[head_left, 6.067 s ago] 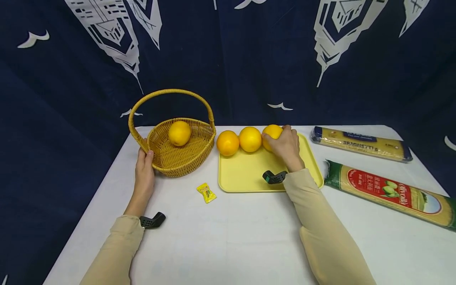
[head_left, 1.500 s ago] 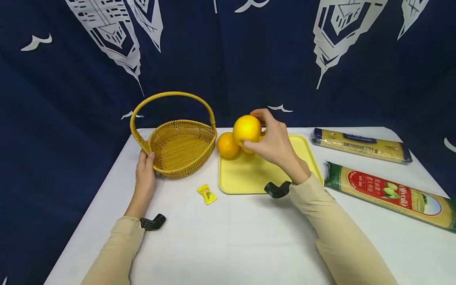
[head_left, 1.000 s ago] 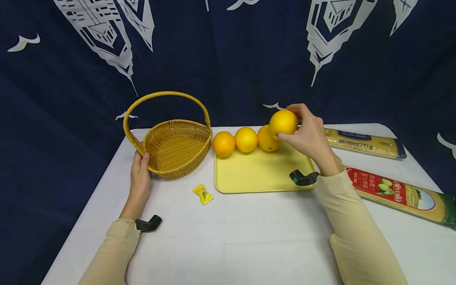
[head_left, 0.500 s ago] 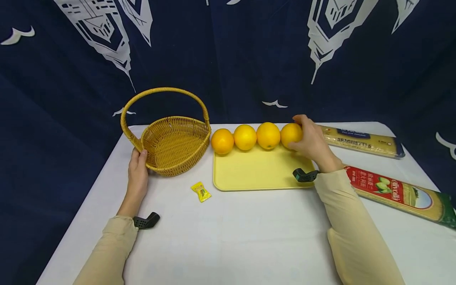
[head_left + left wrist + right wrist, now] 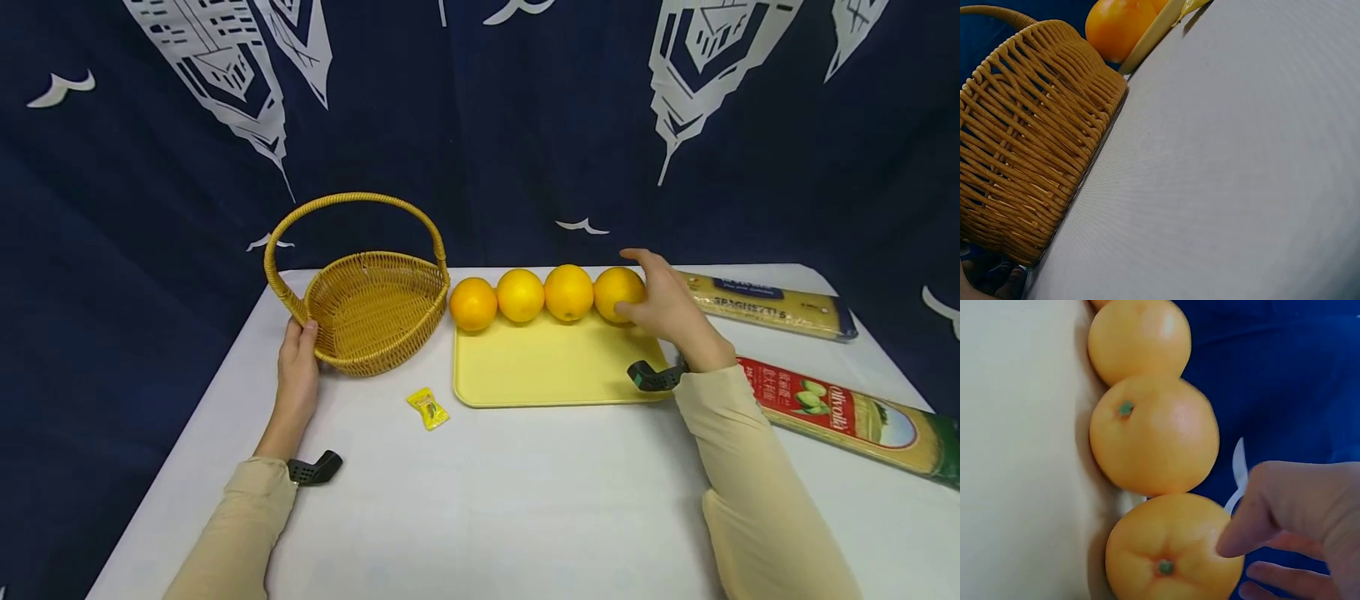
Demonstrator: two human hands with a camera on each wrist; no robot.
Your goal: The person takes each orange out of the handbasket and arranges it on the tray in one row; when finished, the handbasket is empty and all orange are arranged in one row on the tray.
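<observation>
In the head view, several oranges stand in a touching row along the back of the yellow tray (image 5: 555, 367). My right hand (image 5: 667, 304) is beside the rightmost orange (image 5: 618, 293), its fingers spread apart. The right wrist view shows the thumb at that orange's side, where contact is hard to tell, and the other fingers loosely extended. My left hand (image 5: 298, 367) grips the left side of the wicker basket (image 5: 375, 312), near the foot of its arched handle. Nothing lies inside the basket. In the left wrist view its woven wall (image 5: 1041, 137) fills the left side.
A small yellow wrapped candy (image 5: 428, 408) lies between the basket and the tray's front. To the right are a spaghetti pack (image 5: 772, 304) and a red-labelled pasta pack (image 5: 847, 412), partly behind my right arm. A dark blue curtain (image 5: 480, 167) hangs behind the white table (image 5: 480, 500).
An orange has gone from the basket to the right end of the tray's row. My right hand lowered it there, then loosened and drew slightly right. The left hand stays at the basket.
</observation>
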